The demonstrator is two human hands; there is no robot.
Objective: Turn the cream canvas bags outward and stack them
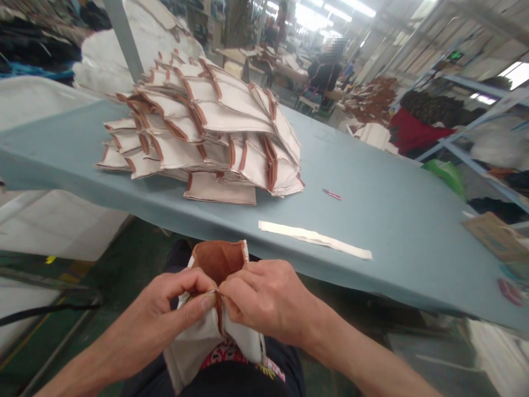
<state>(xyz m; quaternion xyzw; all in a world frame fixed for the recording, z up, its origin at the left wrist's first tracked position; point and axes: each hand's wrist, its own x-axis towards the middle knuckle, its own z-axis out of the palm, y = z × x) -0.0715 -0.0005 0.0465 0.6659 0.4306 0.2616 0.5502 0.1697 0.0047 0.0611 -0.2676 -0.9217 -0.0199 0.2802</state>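
A white fabric pouch with a brown lining [219, 258] hangs over my lap, its mouth spread so the brown inside shows. My left hand [176, 306] pinches the near edge beside a seam, thumb and forefinger together. Right against it, my right hand [264, 298] grips the same edge with curled fingers. The two hands nearly touch at the brown-edged seam. Whatever small part lies between the fingertips is hidden. On the table just beyond lies a strip of cream fabric [314, 238].
A large pile of white, brown-edged fabric pieces [206, 127] sits on the blue-covered table [384, 220]. Small pink-handled snips [332, 194] lie right of it. A cardboard box [494, 237] is at the right end. Another person [324, 74] sits in the background.
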